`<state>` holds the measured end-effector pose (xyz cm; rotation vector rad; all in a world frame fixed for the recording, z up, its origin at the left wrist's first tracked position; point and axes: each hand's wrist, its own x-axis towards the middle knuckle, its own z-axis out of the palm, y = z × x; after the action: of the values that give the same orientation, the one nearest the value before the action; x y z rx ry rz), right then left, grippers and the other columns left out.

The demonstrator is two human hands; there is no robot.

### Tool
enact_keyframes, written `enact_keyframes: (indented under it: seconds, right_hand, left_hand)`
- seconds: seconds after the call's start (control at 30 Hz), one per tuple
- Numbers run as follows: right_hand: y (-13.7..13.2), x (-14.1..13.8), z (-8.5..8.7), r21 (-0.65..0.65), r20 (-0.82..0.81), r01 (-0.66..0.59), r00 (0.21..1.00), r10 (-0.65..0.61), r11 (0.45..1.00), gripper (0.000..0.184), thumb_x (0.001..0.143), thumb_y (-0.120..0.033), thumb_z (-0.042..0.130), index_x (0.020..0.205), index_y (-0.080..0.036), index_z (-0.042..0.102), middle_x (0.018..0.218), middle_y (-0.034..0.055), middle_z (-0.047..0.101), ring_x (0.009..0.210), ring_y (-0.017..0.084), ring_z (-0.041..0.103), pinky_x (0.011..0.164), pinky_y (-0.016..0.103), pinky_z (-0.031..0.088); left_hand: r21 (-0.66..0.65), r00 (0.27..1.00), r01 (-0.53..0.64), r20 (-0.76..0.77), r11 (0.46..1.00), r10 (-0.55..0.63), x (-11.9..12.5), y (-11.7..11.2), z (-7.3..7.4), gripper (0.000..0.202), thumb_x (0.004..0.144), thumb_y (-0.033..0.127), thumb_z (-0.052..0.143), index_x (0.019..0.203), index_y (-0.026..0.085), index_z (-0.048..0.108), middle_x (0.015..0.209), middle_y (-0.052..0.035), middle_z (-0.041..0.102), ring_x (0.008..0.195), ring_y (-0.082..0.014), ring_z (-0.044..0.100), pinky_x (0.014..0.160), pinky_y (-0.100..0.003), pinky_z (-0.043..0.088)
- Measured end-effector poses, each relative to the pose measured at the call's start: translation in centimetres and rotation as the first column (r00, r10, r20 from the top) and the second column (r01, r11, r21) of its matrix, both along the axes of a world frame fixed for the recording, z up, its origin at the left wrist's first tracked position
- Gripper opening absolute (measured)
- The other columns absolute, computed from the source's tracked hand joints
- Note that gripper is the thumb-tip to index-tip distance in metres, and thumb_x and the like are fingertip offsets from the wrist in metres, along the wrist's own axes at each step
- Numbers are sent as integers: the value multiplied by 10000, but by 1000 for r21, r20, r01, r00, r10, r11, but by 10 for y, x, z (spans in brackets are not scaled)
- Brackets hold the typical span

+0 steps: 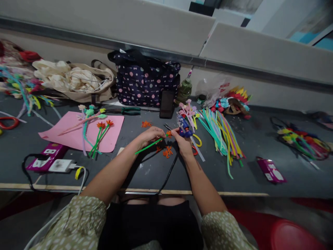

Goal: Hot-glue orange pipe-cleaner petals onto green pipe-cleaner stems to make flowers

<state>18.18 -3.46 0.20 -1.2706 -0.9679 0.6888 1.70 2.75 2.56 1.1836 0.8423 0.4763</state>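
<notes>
Between the fingers of my left hand (151, 135) is a green pipe-cleaner stem (148, 146), slanting down toward my forearm. An orange pipe-cleaner flower (169, 133) is at the stem's upper end. My right hand (183, 142) is closed with its fingertips pinched at the flower. Just beyond that hand is a blue glue gun (184, 126) with a clear glue stick (197, 148) poking out of its back. Loose orange pieces (168, 151) lie below my hands, and another small pile (146, 124) lies above them.
Pink paper (111, 140) at left bears finished pipe-cleaner flowers (101, 133). Coloured pipe cleaners (218, 132) lie at right, near scissors (197, 140). A phone (167, 104) leans on a dark patterned bag (148, 83). Green-handled pliers (130, 110) lie behind. A black cable (170, 172) crosses the table's front edge.
</notes>
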Motion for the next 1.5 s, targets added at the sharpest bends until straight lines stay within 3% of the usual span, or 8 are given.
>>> enact_keyframes:
  seconds: [0.8,1.1,1.5]
  right_hand:
    - [-3,0,1,-42,19,-26,999,27,999,318,685,-474,782,788,-217,627,761,-14,654,712,162,598,765,337,509]
    - [0,-1,1,-56,-76,-3,997,-1,998,325,619,-406,825,790,-204,637,776,-15,641,709,155,602,767,338,506]
    - [-2,-1,6,-78,-114,0,993,-9,997,297,592,-389,840,748,-217,655,745,-18,662,696,156,603,743,335,515]
  left_hand:
    - [43,999,10,35,999,-12,0,-4,4,138,598,260,714,619,152,631,509,35,514,462,-71,391,485,-224,230]
    - [97,998,34,49,995,-39,-1,-3,0,122,604,256,687,643,145,656,574,4,581,509,-84,451,530,-217,297]
    - [96,999,25,40,995,-29,-1,-2,1,132,604,267,698,617,143,655,541,7,557,497,-82,424,524,-222,268]
